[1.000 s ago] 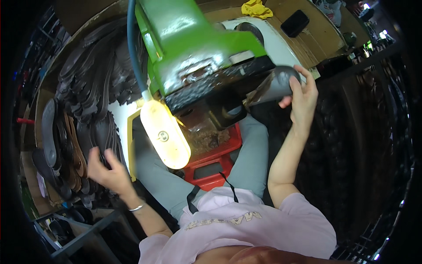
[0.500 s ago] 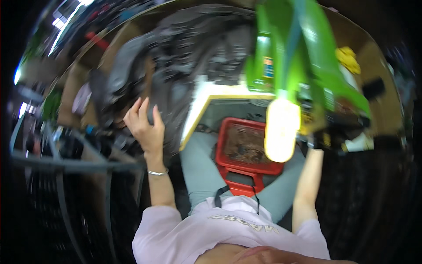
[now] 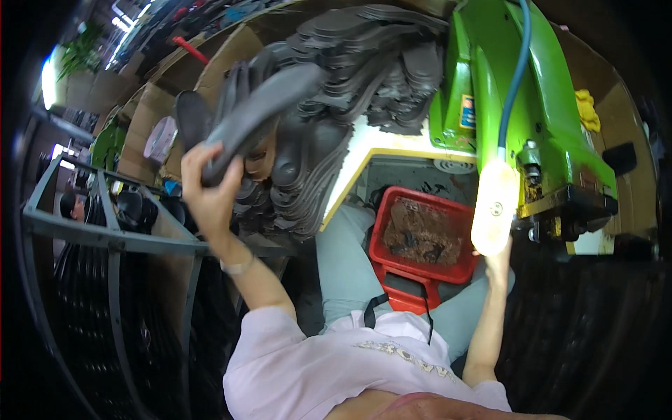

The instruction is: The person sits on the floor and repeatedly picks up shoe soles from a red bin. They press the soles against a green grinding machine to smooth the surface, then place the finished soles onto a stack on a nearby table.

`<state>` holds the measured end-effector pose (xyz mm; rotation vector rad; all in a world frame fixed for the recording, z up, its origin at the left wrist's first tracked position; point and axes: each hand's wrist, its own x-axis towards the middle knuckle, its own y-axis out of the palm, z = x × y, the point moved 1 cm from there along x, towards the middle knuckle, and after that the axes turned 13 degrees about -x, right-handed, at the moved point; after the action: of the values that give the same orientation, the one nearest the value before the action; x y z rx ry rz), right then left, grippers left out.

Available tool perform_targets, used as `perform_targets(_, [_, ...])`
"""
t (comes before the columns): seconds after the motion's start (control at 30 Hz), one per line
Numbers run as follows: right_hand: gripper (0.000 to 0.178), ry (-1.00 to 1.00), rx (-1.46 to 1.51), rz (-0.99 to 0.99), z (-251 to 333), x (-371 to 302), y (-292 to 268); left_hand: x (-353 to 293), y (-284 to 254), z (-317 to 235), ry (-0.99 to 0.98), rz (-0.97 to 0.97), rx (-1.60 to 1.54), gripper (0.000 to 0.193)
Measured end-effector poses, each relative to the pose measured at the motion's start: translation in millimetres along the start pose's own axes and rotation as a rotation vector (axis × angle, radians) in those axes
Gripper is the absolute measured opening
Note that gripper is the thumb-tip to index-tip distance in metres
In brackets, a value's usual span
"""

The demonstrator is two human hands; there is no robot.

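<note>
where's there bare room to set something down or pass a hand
Bare: the narrow white tabletop strip between the piled soles and yellow edge, ending at the green machine. A hand could probably pass between that edge and the red tray. Crowded: the left side, where the left hand holds a dark sole by the pile.

- The elongated oval lamp with a glowing yellow-white face [image 3: 494, 208], below the glossy green metal machine [image 3: 546, 84], is overexposed.
- Pale highlights streak the machine's paint.
- The white tabletop with a yellow edge [image 3: 358, 150], left of the machine, looks bright.
- Far left of it, white ceiling lights [image 3: 120, 23] glare.
- The dark grey curved shoe sole [image 3: 269, 98] left of the machine is motion-blurred.
- Below and right of the machine, deep shadow swallows detail.
- Farthest from it, the grey metal rack [image 3: 105, 234] bows with fisheye distortion.
</note>
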<state>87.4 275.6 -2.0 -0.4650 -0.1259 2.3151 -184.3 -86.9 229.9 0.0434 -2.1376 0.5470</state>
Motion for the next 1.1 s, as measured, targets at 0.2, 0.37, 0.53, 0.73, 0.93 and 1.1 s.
perform_targets(0.2, [0.076,0.038,0.787,0.654,5,-80,10,-118,78,-84,-0.229,0.838,-0.803,0.042])
perform_targets(0.37, [0.057,0.038,0.383,-0.027,-27,-146,-30,-210,163,-150,-1.149,0.515,-1.679,0.077])
perform_targets(0.53, [0.051,0.050,0.534,-0.095,-39,-162,5,-203,208,-179,-1.018,0.825,-1.239,0.027])
perform_targets(0.73, [0.053,0.122,0.588,0.139,-44,-167,41,-190,210,-157,-0.362,0.856,-0.780,0.016])
perform_targets(0.93, [0.050,0.046,0.569,-0.074,-61,-177,-23,-214,197,-150,-0.880,0.675,-1.116,0.022])
perform_targets(1.1, [0.042,-0.126,0.509,-0.375,-15,-122,-91,-201,202,-157,-0.778,0.685,-1.157,0.028])
